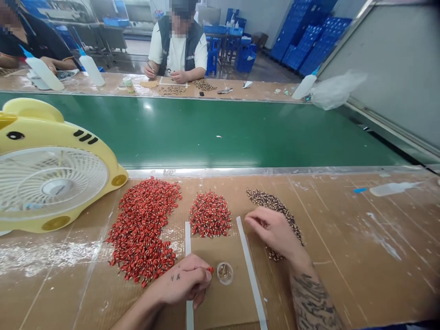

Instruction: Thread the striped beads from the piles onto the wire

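Note:
My left hand (185, 280) is closed, with a small red piece (210, 270) pinched at its fingertips, just left of a small round clear cup (225, 273). What lies in the cup is too small to name. My right hand (271, 229) hovers at the left edge of a pile of small dark-and-gold pieces (271, 201), its thumb and fingers pressed together. Whatever they may hold cannot be made out. A large pile of red pieces (144, 229) spreads at the left, and a smaller mound of red pieces with pale tips (210, 214) sits between my hands.
White tape strips (249, 275) flank the cardboard work area. A yellow fan (58, 174) stands at left. Beyond the cardboard runs a green belt (206, 123); a person (178, 50) works across it, another farther left. A squeeze bottle (392, 189) lies at right.

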